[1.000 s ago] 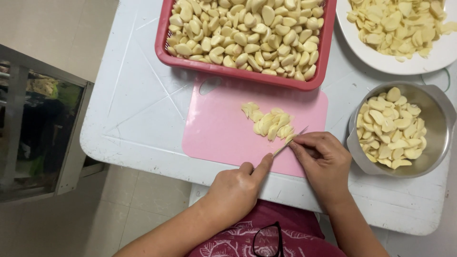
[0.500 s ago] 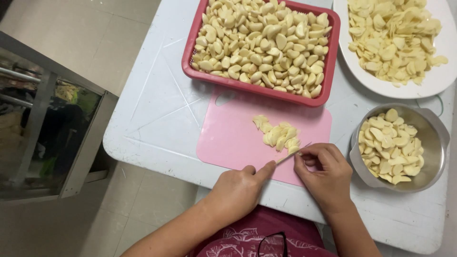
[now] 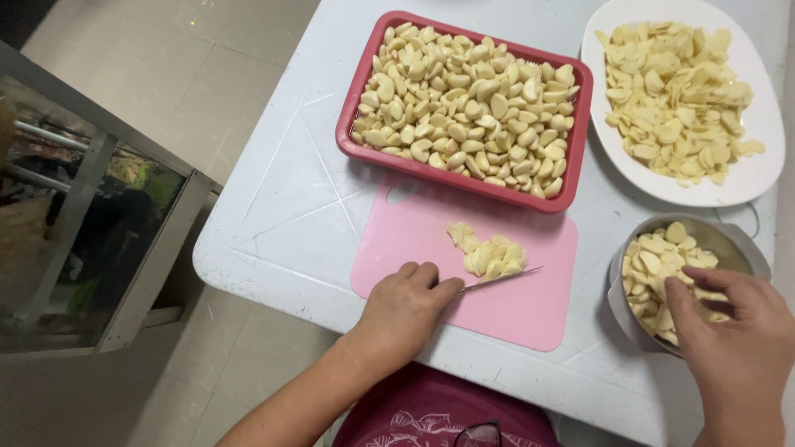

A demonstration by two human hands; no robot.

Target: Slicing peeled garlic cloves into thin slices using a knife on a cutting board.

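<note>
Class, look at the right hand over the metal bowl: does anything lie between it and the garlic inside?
Nothing visible does. The right hand hovers over the open metal bowl, fingertips at the garlic cloves.

Bright, even light; soft shadows

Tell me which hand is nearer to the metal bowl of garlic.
Right. The right hand reaches over the metal bowl, fingers at the garlic inside. The left hand rests on the pink cutting board with a small knife, well apart from the bowl.
</note>
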